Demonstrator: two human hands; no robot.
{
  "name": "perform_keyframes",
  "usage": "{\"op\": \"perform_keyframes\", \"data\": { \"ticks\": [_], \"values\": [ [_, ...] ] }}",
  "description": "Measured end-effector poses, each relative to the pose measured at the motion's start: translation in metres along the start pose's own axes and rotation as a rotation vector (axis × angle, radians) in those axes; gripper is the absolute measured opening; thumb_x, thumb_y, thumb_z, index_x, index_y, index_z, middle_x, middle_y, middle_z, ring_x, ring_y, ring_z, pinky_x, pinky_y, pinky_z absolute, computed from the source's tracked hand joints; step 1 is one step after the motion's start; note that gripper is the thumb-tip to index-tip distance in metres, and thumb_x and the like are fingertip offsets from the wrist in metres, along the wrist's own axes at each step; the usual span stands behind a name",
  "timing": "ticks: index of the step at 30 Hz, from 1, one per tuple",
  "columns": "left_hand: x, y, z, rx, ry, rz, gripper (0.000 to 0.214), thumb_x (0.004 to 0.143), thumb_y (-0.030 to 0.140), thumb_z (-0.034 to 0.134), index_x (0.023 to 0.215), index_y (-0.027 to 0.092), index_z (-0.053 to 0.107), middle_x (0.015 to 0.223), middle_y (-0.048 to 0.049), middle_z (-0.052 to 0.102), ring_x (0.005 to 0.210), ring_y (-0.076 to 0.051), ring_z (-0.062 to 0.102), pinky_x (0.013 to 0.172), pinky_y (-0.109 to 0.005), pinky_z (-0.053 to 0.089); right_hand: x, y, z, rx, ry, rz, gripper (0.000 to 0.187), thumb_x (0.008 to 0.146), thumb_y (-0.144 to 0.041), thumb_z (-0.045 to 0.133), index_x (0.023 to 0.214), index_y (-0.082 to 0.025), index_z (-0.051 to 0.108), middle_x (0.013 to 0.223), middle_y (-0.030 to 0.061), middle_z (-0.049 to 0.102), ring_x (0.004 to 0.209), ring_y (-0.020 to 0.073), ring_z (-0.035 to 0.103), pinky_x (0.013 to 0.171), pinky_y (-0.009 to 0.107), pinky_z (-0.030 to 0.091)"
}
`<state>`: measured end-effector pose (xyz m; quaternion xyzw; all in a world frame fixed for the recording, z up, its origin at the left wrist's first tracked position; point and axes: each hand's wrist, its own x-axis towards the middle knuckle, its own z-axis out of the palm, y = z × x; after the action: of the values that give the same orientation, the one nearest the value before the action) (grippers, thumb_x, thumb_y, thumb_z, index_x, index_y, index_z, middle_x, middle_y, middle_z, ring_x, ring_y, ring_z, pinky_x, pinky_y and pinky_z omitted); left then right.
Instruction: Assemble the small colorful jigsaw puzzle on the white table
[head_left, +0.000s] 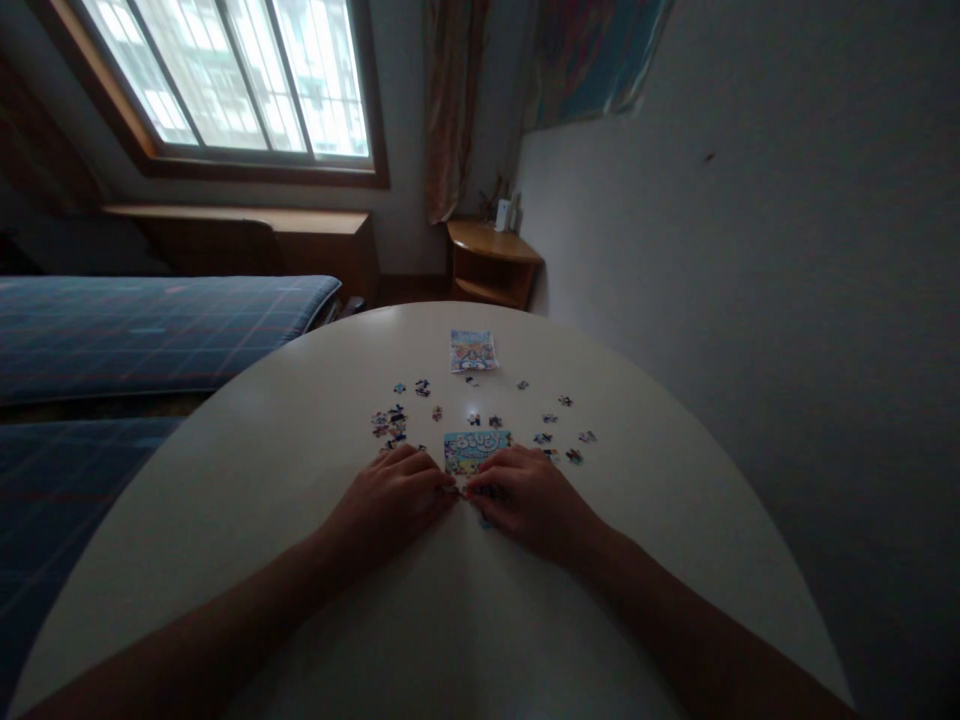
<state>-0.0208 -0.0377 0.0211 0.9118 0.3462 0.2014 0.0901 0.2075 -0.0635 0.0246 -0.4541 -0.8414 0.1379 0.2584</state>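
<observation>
My left hand [405, 485] and my right hand [529, 490] meet at the middle of the white table [360, 620], fingertips almost touching. Between them are small jigsaw puzzle pieces [460, 491], pinched at the fingertips and partly hidden. Just beyond lies a partly joined jigsaw puzzle [474, 447], light blue with lettering along its top; my right fingers cover its right side. Several loose pieces [390, 420] are bunched beyond my left hand. More loose pieces [574, 456] are scattered beyond my right hand.
A printed packet [473, 351] lies toward the table's far side. Left of the table are mattresses [150, 330] with a checked cover. A wooden corner shelf [495, 245] stands behind it, and a wall [750, 300] rises on the right.
</observation>
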Motion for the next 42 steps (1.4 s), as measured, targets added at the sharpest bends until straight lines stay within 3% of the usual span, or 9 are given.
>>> {"op": "perform_keyframes", "data": {
  "ticks": [16,22,29,42],
  "values": [
    [0.003,0.001,0.005,-0.010,-0.006,-0.020,0.008,0.093,0.020,0.062,0.088,0.020,0.069,0.091,-0.0042,0.070,0.088,-0.020,0.058,0.083,-0.035,0.048,-0.001,0.000,0.001,-0.006,-0.008,0.007,0.011,0.086,-0.024,0.071,0.095,-0.027,0.075,0.098,0.0024,0.072,0.094,0.0185,0.063,0.087,0.036,0.044],
    [0.002,-0.001,0.011,-0.001,0.047,-0.004,0.006,0.092,0.019,0.062,0.095,0.021,0.066,0.092,-0.0040,0.068,0.090,-0.021,0.057,0.085,-0.035,0.047,0.000,-0.001,0.001,-0.015,0.004,0.002,0.010,0.086,-0.025,0.071,0.094,-0.027,0.075,0.098,0.0033,0.072,0.093,0.0186,0.064,0.087,0.036,0.044],
    [0.004,0.003,0.007,-0.022,-0.009,-0.018,0.007,0.094,0.020,0.059,0.093,0.020,0.066,0.097,-0.0046,0.066,0.092,-0.020,0.056,0.086,-0.035,0.047,0.000,0.000,0.001,-0.015,-0.008,0.006,0.011,0.087,-0.024,0.070,0.096,-0.027,0.075,0.097,0.0025,0.073,0.094,0.0187,0.063,0.088,0.036,0.044],
    [0.005,0.004,0.011,0.014,0.035,-0.001,0.004,0.094,0.020,0.061,0.094,0.021,0.065,0.094,-0.0035,0.068,0.090,-0.020,0.058,0.084,-0.034,0.045,0.001,-0.002,0.000,0.013,0.002,0.003,0.013,0.084,-0.022,0.072,0.096,-0.026,0.076,0.097,0.0039,0.073,0.093,0.0199,0.064,0.087,0.036,0.045]
  ]
}}
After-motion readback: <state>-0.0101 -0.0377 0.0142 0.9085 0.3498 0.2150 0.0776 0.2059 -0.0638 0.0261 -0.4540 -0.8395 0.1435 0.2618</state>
